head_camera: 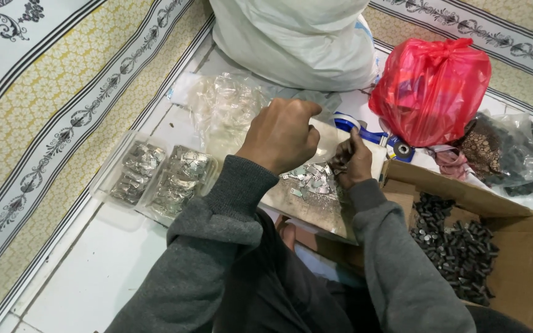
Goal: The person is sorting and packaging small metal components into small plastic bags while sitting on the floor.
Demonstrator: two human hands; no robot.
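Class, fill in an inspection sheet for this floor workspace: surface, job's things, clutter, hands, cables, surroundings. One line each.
Surface: white tiled floor; a board lies over the person's lap.
Job's things: small silver metal pieces heaped on the board; clear tray with two compartments of similar pieces.
Clutter: cardboard box of small dark cylinders; red plastic bag; white sack; clear plastic bags.
Hands: left hand closed above the pile; right hand pinching at the pieces; contents hidden.
Cables: nothing seen.
Surroundings: patterned mat on the left.
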